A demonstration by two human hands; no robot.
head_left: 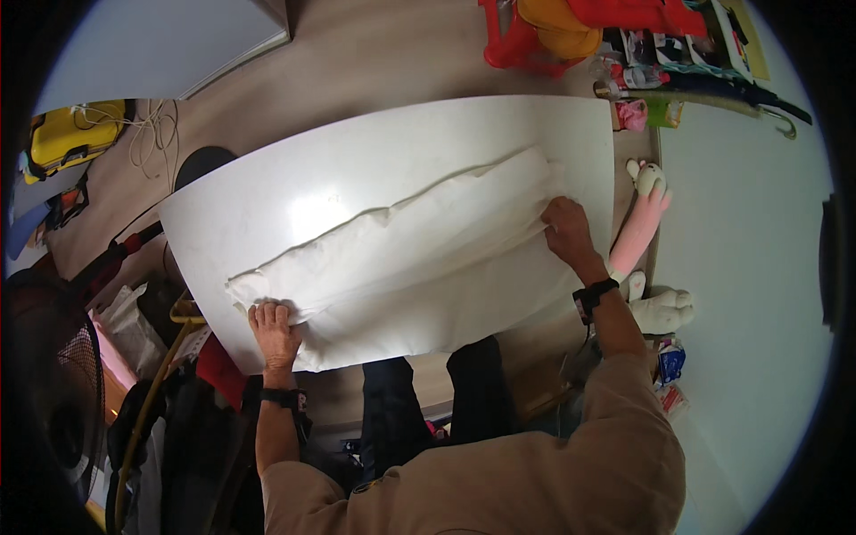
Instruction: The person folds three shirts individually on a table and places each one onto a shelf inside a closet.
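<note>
A long white cloth point(401, 241) lies slantwise across the white table point(499, 120), with a fold running along its length. Its far edge is wavy, and its near part hangs to the table's front edge. At the cloth's left end, my left hand point(275, 337) has its fingers curled onto the fabric. My right hand point(571, 234) pinches the cloth near its right end, farther from me than the left. The fingertips of both hands are partly hidden against the white fabric. Each wrist wears a black band with a small device.
A pink and white plush toy point(644, 218) lies along the wall to the right. Red stools point(508, 40) stand beyond the table's far right. On the left are a yellow case point(76, 138), loose cables point(153, 134) and a fan point(80, 383).
</note>
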